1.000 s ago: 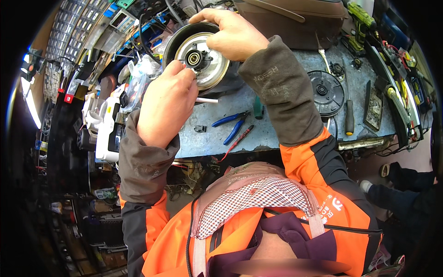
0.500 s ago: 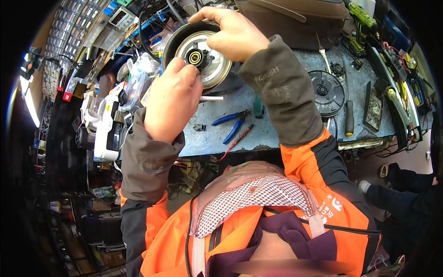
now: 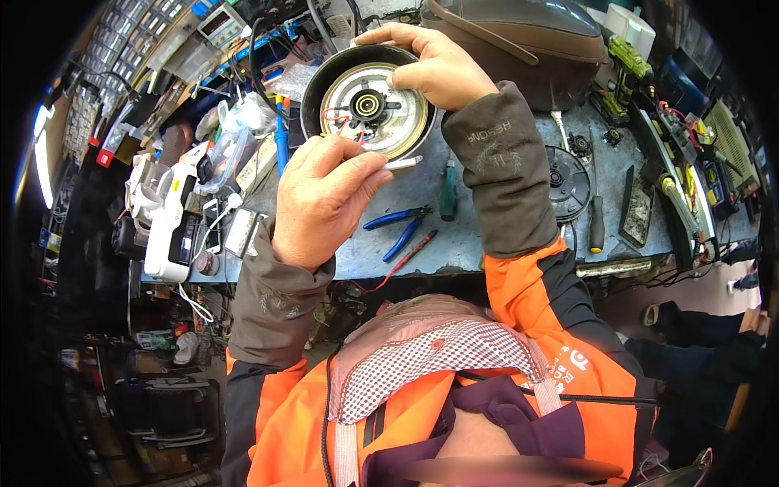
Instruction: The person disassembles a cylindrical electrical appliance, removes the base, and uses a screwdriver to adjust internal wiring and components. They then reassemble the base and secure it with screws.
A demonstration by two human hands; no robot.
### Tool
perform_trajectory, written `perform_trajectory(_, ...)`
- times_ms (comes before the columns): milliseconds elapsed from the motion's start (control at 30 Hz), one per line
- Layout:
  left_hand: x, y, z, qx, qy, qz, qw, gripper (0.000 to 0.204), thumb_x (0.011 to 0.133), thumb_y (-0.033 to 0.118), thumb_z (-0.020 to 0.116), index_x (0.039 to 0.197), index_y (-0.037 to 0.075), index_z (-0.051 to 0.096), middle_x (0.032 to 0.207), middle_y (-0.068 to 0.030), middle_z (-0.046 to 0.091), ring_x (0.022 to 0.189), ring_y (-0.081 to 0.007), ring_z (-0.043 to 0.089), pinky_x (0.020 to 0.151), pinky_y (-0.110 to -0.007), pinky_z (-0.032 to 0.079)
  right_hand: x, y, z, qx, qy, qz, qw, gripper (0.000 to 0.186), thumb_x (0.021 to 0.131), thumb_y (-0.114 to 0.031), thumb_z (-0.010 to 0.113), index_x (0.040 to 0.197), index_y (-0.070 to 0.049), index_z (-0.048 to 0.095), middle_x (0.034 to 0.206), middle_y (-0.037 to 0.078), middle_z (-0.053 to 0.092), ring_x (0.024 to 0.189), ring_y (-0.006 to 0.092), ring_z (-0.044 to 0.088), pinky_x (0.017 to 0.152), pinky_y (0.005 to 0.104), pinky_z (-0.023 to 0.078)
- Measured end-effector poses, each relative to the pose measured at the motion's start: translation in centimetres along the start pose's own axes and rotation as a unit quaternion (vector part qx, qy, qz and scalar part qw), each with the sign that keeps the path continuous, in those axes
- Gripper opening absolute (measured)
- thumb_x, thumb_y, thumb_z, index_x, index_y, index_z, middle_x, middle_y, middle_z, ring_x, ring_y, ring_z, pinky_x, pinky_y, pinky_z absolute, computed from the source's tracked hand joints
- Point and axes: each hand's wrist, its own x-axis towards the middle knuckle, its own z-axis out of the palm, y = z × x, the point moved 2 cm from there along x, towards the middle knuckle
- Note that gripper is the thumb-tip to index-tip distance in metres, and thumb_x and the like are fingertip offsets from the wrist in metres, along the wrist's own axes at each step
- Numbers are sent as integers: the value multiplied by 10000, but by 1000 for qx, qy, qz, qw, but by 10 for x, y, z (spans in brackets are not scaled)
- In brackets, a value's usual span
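My right hand (image 3: 449,69) grips the rim of a round black housing (image 3: 312,109) from the upper right, thumb resting on the pale metal inner plate (image 3: 393,114), which has a black hub (image 3: 367,105) and thin red wires (image 3: 337,115). At the housing's lower edge my left hand (image 3: 324,195) pinches a short white stick (image 3: 403,163) between thumb and fingers, pointing right. Below lie blue pliers (image 3: 399,242), a red probe (image 3: 414,251) with its lead, and a green-handled screwdriver (image 3: 448,195).
A round black cover (image 3: 568,197), grey-handled screwdriver (image 3: 596,227), dark tray (image 3: 637,211), green drill (image 3: 626,57) and brown case (image 3: 511,40) occupy the right. A white device (image 3: 169,243) and cluttered cables sit left. Another person's dark-clad legs (image 3: 690,341) show at lower right.
My left hand has drawn down from the hub, exposing the red wires, with the white stick now at its fingertips. The housing and right hand sit slightly farther right and lower in the picture.
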Motion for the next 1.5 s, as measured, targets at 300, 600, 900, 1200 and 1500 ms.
perform_trajectory(300, 5, 10, 17, 19, 64, -38, 997, 194, 848, 109, 863, 1026, 103, 786, 927, -33, 659, 879, -269, 617, 781, -411, 468, -5, -1, -2, 16, -36, -27, 999, 599, 836, 106, 632, 1428, 18, 664, 1291, 126, 749, 1201, 190, 718, 1066, 316, 580)
perform_trajectory(600, -2, 14, 20, -9, 37, -49, 998, 135, 847, 123, 826, 967, 119, 767, 932, -19, 633, 927, -269, 616, 871, -426, 434, -18, -18, 0, 33, -95, -2, 995, 615, 847, 79, 653, 1458, 10, 642, 1351, 124, 721, 1280, 199, 679, 1147, 351, 535)
perform_trajectory(900, 4, 13, 16, 26, -4, -23, 999, 157, 846, 189, 810, 981, 127, 757, 934, 1, 612, 934, -238, 614, 921, -421, 445, -13, -15, 3, 46, -78, -2, 996, 588, 827, 94, 649, 1407, 3, 679, 1307, 116, 737, 1245, 204, 692, 1121, 353, 553)
perform_trajectory(1200, 19, 15, 16, 11, -30, 38, 999, 199, 850, 46, 847, 1035, 66, 778, 930, -74, 664, 902, -318, 636, 871, -458, 457, -9, -13, -11, -91, -91, -78, 989, 579, 794, 16, 710, 1373, 35, 695, 1322, 159, 750, 1294, 253, 682, 1177, 413, 512)
perform_trajectory(1500, 40, 16, 20, 8, -94, 50, 994, 123, 936, -6, 755, 1053, 19, 727, 936, -129, 621, 902, -350, 587, 857, -457, 473, 3, 3, -13, -43, -54, -99, 993, 563, 707, 96, 700, 1260, 8, 755, 1185, 139, 800, 1108, 215, 736, 987, 348, 587)
